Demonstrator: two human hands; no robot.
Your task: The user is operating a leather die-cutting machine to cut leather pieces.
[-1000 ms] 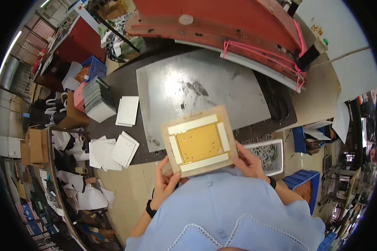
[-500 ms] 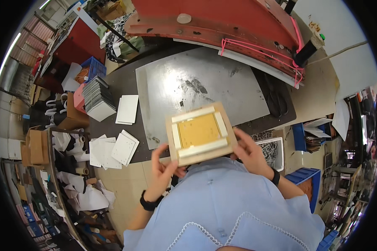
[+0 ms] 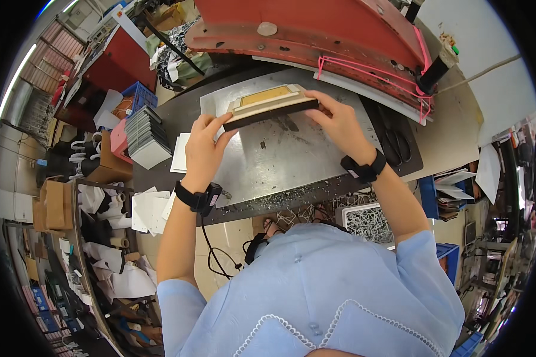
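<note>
My left hand [image 3: 205, 146] and my right hand [image 3: 343, 122] are closed on opposite ends of a thick rectangular board [image 3: 272, 111]. Pale strips on its upper face frame a yellow panel [image 3: 270, 95], and the edge turned toward me is dark. The board is tilted, held above a grey metal plate [image 3: 280, 160] that lies on the dark table. Beyond the board rises the red beam of a machine [image 3: 327, 30]. Black bands circle both of my wrists.
White sheets [image 3: 150, 209] and a stack of grey-edged panels [image 3: 147, 140] stand at left. Black scissors [image 3: 397, 147] lie at right below a pink cord [image 3: 363, 71]. Small bits litter the table's front edge. A white bin [image 3: 370, 224] holds many small metal pieces.
Both hands have carried the board away from my body, up over the metal plate. Its face has tipped away, so the dark near edge now shows.
</note>
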